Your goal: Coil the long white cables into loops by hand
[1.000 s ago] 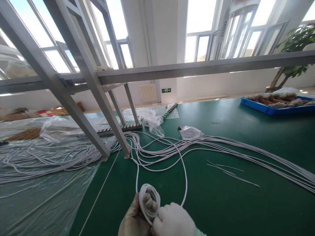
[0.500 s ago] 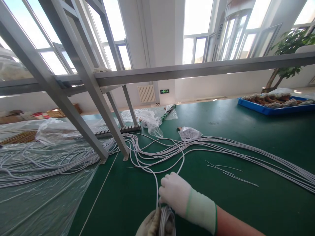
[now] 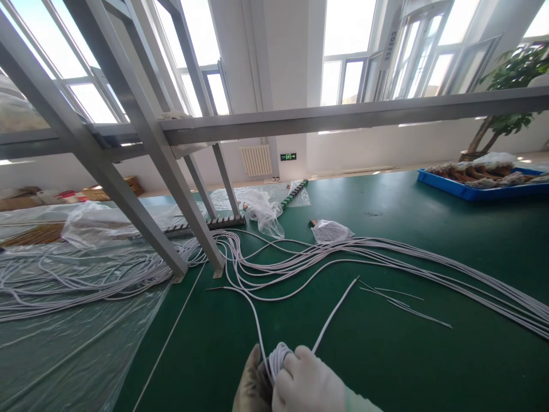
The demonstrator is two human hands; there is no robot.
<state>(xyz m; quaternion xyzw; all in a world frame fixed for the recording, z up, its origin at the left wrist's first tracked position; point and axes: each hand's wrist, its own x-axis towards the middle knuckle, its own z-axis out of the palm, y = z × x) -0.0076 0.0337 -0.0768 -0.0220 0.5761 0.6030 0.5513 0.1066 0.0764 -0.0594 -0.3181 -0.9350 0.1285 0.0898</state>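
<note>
A coil of white cable [image 3: 278, 356] is between my gloved hands at the bottom middle. My left hand [image 3: 252, 382], in a soiled glove, grips its left side, the thumb pointing up. Across the right side of the coil lies my right hand [image 3: 306, 380], in a white glove, its fingers curled round the cable. One cable end [image 3: 246, 297] rises from the coil and bends left to a thin dark tip. Another loose end [image 3: 337, 312] sticks out past my right hand towards the upper right. The gloves partly cover the coil.
Long white cables [image 3: 386, 252] run across the green table [image 3: 429, 229]. Grey frame posts [image 3: 171, 189] stand at left beside clear plastic sheeting [image 3: 77, 349]. Short cut strands [image 3: 405, 306] lie at right. Behind are a bagged bundle [image 3: 331, 232] and a blue tray [image 3: 469, 193].
My right hand has come down and closer, onto the coil. The cable's tail has been pulled away from the long cables, and its free end now shows at the right.
</note>
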